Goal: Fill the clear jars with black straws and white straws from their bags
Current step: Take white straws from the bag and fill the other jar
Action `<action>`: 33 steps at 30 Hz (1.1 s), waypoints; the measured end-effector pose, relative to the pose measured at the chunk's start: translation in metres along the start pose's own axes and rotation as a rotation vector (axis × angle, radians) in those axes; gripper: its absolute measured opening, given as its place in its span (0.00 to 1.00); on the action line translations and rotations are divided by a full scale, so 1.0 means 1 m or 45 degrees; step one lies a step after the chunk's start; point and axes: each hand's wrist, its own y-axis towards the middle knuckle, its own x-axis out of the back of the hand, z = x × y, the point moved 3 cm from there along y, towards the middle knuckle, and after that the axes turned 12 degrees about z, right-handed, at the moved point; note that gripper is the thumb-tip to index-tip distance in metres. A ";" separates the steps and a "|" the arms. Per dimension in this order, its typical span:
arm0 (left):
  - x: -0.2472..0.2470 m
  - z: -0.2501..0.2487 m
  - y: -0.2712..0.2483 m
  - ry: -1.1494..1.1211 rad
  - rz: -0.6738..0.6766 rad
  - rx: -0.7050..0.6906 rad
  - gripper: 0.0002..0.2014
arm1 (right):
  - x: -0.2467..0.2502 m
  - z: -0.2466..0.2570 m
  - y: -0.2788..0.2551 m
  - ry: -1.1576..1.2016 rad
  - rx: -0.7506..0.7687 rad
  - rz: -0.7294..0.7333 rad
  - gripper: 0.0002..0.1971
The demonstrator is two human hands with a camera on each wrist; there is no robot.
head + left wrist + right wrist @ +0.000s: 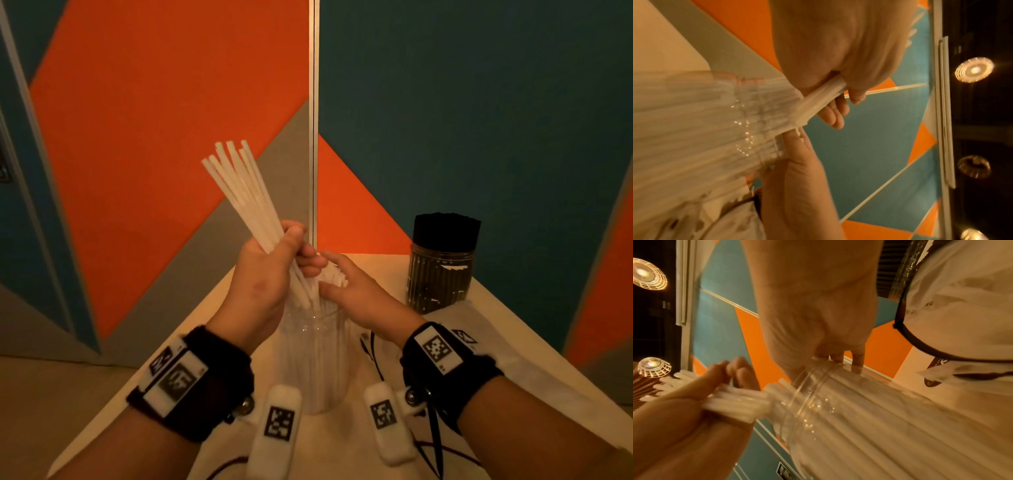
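A clear jar [313, 356] holding several white straws stands on the white table between my wrists. My left hand [270, 270] grips a bundle of white straws [243, 192] that slants up to the left, its lower ends at the jar's mouth [764, 116]. My right hand [352, 291] lies with straight fingers against the tops of the straws in the jar [818, 386] and over its rim. A second clear jar [442, 277], packed with black straws, stands at the back right.
An empty plastic bag [486, 339] lies on the table to the right, below the black-straw jar. Black cords [373, 356] trail across the table near my right wrist. Orange, teal and grey wall panels [171, 120] stand close behind the table's far corner.
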 end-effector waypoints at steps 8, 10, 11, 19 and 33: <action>0.007 0.030 0.004 0.837 -0.079 -0.118 0.14 | 0.000 0.004 -0.006 0.071 -0.019 0.043 0.25; 0.014 0.037 0.004 0.863 -0.091 -0.050 0.14 | 0.001 0.003 -0.008 0.072 -0.030 0.051 0.25; 0.016 0.041 0.003 0.854 -0.087 -0.026 0.13 | 0.002 0.003 -0.009 0.075 -0.035 0.063 0.25; 0.016 0.048 -0.007 0.907 0.001 -0.094 0.13 | 0.001 -0.002 -0.017 0.167 0.005 0.175 0.35; -0.001 -0.013 0.027 1.323 0.234 -0.513 0.28 | -0.004 -0.002 -0.018 -0.028 0.104 0.070 0.34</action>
